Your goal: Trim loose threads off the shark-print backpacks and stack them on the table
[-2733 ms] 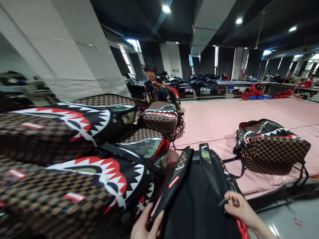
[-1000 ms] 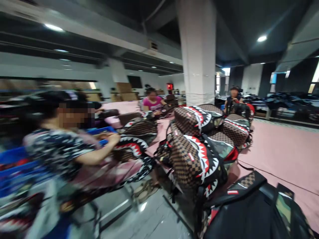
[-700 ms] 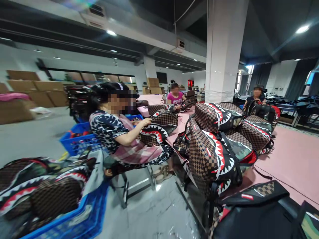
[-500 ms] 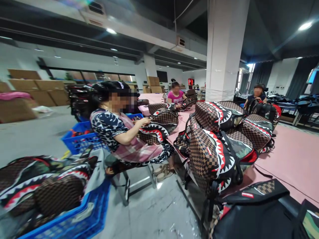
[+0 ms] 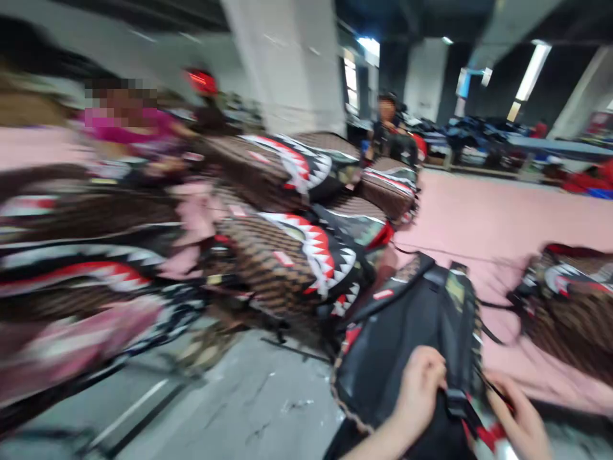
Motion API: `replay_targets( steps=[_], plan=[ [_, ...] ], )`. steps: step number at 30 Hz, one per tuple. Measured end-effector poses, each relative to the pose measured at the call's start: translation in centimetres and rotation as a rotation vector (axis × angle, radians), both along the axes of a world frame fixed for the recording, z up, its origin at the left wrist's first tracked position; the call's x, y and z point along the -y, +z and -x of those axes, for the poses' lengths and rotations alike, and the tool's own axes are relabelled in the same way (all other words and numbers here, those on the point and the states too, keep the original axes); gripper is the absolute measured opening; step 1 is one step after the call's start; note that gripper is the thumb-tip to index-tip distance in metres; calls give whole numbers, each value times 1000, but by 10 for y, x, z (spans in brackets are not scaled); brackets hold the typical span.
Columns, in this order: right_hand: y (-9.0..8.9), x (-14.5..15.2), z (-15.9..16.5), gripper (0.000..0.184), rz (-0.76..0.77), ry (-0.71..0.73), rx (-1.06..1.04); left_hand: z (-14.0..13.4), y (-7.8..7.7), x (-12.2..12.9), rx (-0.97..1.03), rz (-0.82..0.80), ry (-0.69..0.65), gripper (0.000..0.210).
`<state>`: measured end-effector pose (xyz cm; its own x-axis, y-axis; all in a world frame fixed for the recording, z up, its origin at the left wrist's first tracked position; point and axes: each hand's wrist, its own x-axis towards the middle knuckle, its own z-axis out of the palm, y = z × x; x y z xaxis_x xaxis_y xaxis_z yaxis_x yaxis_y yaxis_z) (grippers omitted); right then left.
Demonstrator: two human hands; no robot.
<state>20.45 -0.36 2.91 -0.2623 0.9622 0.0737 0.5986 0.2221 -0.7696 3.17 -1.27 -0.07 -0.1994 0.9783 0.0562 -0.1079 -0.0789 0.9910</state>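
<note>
A backpack (image 5: pixel 378 370) lies with its black back panel up at the near edge of the pink table, its shoulder straps showing. My left hand (image 5: pixel 424 377) is closed at the side of one shoulder strap (image 5: pixel 443 326), close to a black buckle (image 5: pixel 457 404); blur softens its fingertips. Right of the buckle, my right hand (image 5: pixel 520 412) pinches a thin black strap (image 5: pixel 500 395). Beyond the hands, checkered backpacks (image 5: pixel 282 262) with red-and-white shark mouths are piled on the table.
Another checkered backpack (image 5: pixel 569 313) rests on the pink table (image 5: pixel 479 217) at right. At left, a seated co-worker's pink checked apron (image 5: pixel 86 345) and backpack show, blurred. A person in a pink top (image 5: pixel 129 134) sits farther back, near a white pillar (image 5: pixel 292 70). Another person (image 5: pixel 387 121) is behind the pile.
My view has swung right and down, blurring the picture. Both my hands have come into view on the near backpack. The blue crates at left have gone out of view.
</note>
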Motion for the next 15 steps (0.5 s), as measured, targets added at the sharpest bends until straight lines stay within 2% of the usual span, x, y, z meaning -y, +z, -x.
replay_targets(
  steps=[2,4,6,11,15],
  plan=[
    [-22,-2,7,27,100,-97,-57,1,0,-4,168,126,-7,22],
    [-42,-2,13,33,251,-77,-324,5,0,-8,281,228,1,25],
    [-53,3,21,30,307,-88,-421,9,2,-9,361,275,-7,27],
    [-51,11,36,22,354,-178,-553,23,3,-1,513,243,-44,51],
    [-52,4,38,22,411,-172,-629,27,-1,2,400,311,-43,34]
  ],
)
